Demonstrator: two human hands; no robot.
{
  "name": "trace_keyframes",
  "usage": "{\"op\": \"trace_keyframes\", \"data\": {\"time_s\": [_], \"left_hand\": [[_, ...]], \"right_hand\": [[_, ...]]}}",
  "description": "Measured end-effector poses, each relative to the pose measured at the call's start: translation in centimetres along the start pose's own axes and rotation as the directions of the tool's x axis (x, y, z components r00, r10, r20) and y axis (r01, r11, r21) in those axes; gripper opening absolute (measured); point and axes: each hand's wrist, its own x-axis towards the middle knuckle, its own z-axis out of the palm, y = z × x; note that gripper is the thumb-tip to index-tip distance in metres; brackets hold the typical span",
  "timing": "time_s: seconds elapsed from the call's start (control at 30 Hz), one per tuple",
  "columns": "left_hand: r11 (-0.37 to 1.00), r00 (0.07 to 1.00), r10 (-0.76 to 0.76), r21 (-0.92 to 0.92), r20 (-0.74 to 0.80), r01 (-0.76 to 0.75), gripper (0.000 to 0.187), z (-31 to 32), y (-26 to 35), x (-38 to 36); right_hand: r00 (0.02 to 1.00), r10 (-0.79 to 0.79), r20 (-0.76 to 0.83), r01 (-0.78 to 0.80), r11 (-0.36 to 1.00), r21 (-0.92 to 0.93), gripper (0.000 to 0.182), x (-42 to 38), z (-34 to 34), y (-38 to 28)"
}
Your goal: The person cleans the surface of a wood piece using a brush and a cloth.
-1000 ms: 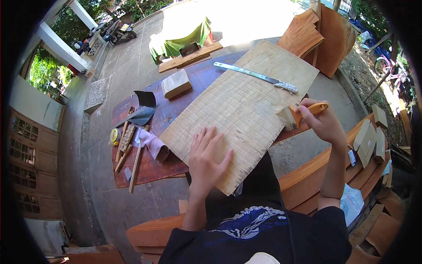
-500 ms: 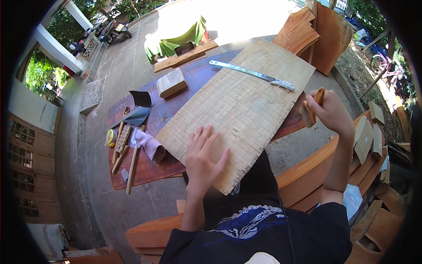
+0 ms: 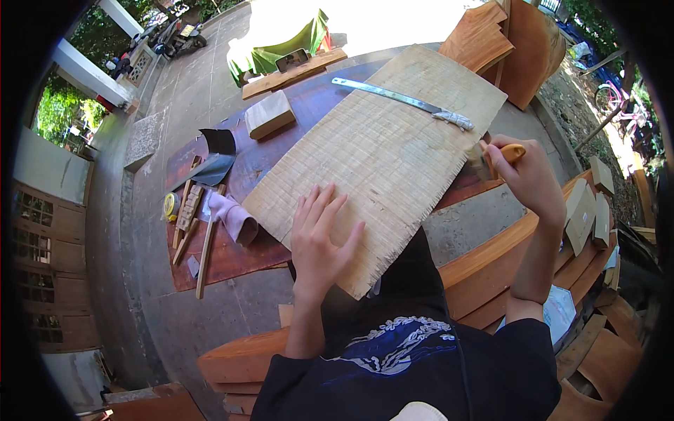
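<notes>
A wide, pale wooden board [image 3: 379,161] with a frayed right edge lies slanted over the low table and reaches toward my lap. My left hand [image 3: 321,235] rests flat on its near left part, fingers spread. In my right hand [image 3: 523,172] is a brush [image 3: 504,156] with an orange handle, its blurred bristles at the board's right edge. Across the far part of the board lies a long metal blade [image 3: 386,93] with a wrapped grip.
On the reddish table [image 3: 239,270] are a wooden block [image 3: 270,116], a pinkish cloth [image 3: 232,219], thin wooden sticks [image 3: 205,256], a yellow tape roll [image 3: 170,207] and dark sheets [image 3: 217,165]. Stacked planks [image 3: 484,270] stand at my right. A phone [image 3: 291,61] leans by green cloth ahead.
My right hand has turned the brush, bringing its bristles against the board's right edge. The left hand stays flat on the board. The view has shifted slightly.
</notes>
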Motion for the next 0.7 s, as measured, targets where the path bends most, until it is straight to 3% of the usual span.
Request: {"op": "trace_keyframes", "data": {"time_s": [0.03, 0.07, 0.13, 0.23, 0.27, 0.37, 0.4, 0.5, 0.53, 0.63, 0.67, 0.7], "left_hand": [[1.0, 1.0, 0.006, 0.005, -0.004, -0.006, 0.047, 0.1, -0.1, 0.1], [1.0, 1.0, 0.003, 0.005, -0.006, -0.003, 0.047, 0.2, -0.1, 0.2], [1.0, 1.0, 0.001, 0.007, 0.004, -0.001, 0.047, 0.0, 0.0, 0.1], [1.0, 1.0, 0.01, 0.01, -0.002, -0.01, 0.047, 0.1, 0.0, 0.1], [1.0, 1.0, 0.01, 0.012, 0.004, -0.01, 0.047, 0.1, -0.1, -0.1], [1.0, 1.0, 0.014, 0.014, 0.003, -0.014, 0.047, 0.3, -0.4, -0.1], [1.0, 1.0, 0.015, 0.012, 0.002, -0.015, 0.047, 0.3, -0.5, 0.0], [1.0, 1.0, 0.016, 0.009, -0.008, -0.016, 0.046, 0.2, -0.3, 0.0], [1.0, 1.0, 0.016, 0.008, -0.017, -0.016, 0.046, 0.2, -0.1, 0.0], [1.0, 1.0, 0.014, -0.004, -0.017, -0.014, 0.045, 0.3, -0.2, 0.0], [1.0, 1.0, 0.013, 0.006, -0.02, -0.013, 0.045, 0.3, -0.2, -0.1], [1.0, 1.0, 0.012, 0.015, -0.017, -0.012, 0.045, 0.3, -0.2, -0.1]], "right_hand": [[1.0, -0.006, -0.019, 0.003, 0.987, -0.161, 0.025, -0.3, -0.4, -0.9], [0.98, -0.175, 0.095, 0.176, 0.984, 0.007, 0.024, -0.6, 0.1, -1.7], [0.828, -0.518, 0.215, 0.415, 0.824, 0.387, 0.021, -1.5, 1.3, -2.9], [0.955, -0.277, 0.104, 0.262, 0.956, 0.133, 0.018, -1.3, 1.8, -1.3], [0.963, -0.27, 0.014, 0.27, 0.962, -0.042, 0.015, -0.9, 1.7, -1.4], [0.814, -0.559, 0.159, 0.542, 0.829, 0.14, 0.01, -2.3, 3.2, -3.2], [0.753, -0.632, 0.182, 0.549, 0.756, 0.357, 0.01, -2.9, 4.5, -3.1], [0.926, -0.341, 0.163, 0.29, 0.918, 0.272, 0.01, -2.5, 2.8, -2.6], [0.985, -0.139, 0.102, 0.121, 0.979, 0.166, 0.013, -2.1, 2.9, -1.1], [0.878, -0.475, 0.052, 0.47, 0.878, 0.086, 0.016, -4.3, 4.7, -2.3], [0.817, -0.558, 0.142, 0.503, 0.812, 0.297, 0.018, -5.3, 5.7, -3.2], [0.834, -0.531, 0.151, 0.468, 0.825, 0.316, 0.019, -5.6, 6.0, -3.0]]}}
